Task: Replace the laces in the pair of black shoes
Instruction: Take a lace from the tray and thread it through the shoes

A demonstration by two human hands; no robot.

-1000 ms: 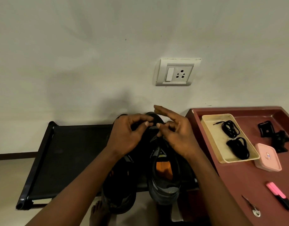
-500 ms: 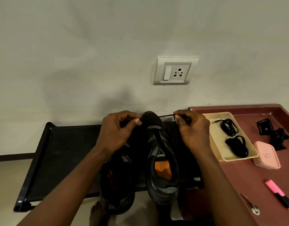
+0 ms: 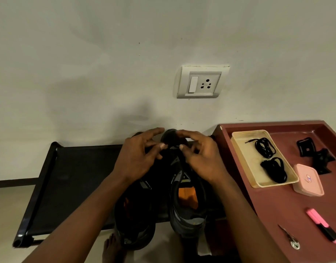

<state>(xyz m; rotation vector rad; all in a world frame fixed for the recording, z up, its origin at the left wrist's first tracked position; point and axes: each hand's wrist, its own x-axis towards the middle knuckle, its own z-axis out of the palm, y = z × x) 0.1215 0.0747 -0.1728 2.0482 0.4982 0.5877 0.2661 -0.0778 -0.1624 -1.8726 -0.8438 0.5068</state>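
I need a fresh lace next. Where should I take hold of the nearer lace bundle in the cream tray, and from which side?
Pinch the nearer bundle across its bunched middle, coming straight down from above. It lies flat in the tray, whose raised walls would probably block a sideways reach.

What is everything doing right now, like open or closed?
Shoe with orange insole, upright.
Left hand, at that shoe's toe, grip unclear.
Right hand, there too, grip unclear.
Spare laces, coiled in the tray.
Pink box, lid on.
Highlighter, cap on.
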